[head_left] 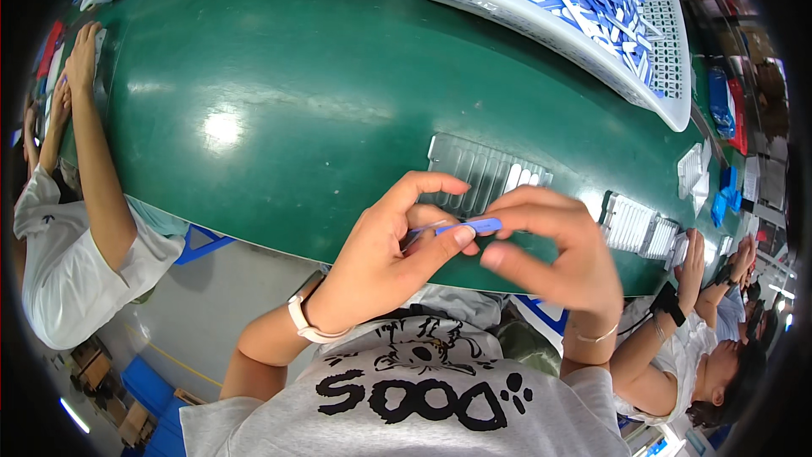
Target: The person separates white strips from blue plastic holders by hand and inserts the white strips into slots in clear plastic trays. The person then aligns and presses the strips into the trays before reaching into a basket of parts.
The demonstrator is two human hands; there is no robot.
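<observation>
My left hand [385,241] pinches a slim blue plastic stick [484,226] between thumb and fingers. Something thin and clear [414,241] shows by the same fingers; its kind cannot be made out. My right hand [558,245], slightly blurred, is beside the stick's far end, its thumb and index finger apart. Whether the index finger touches the stick is unclear. Just beyond both hands lies a clear slotted tray [461,161], partly covered by them. Several white sticks [521,176] fill slots toward its right side; the slots on its left show none.
A white perforated basket [507,15], heaped with blue and white sticks [584,8], stands at the far right of the green table [279,118]. Another slotted tray [630,224] with white pieces lies to the right. People work on both sides, a co-worker's arm [97,152] at left.
</observation>
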